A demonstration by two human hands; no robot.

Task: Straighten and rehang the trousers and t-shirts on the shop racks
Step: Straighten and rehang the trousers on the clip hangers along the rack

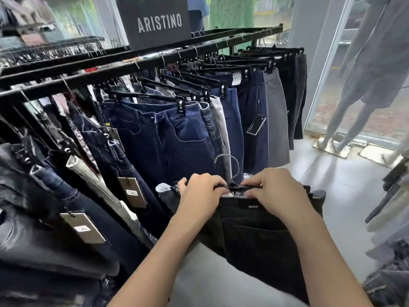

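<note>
I hold a pair of black trousers (254, 235) on a black clip hanger (238, 186) off the rack, low in the middle of the view. My left hand (201, 191) grips the hanger bar and waistband left of the metal hook (228, 165). My right hand (274, 191) pinches the bar and waistband on the right. Behind them, the black rack rail (132, 65) carries a row of trousers on clip hangers, with dark blue jeans (163, 134) at the front.
More jeans with paper tags (132, 191) hang at the left. A dark "ARISTINO" sign (155, 23) stands on the rack top. A white mannequin (363, 85) stands by the window at right. Other garments (389, 207) hang at the right edge. Grey floor (345, 185) lies between.
</note>
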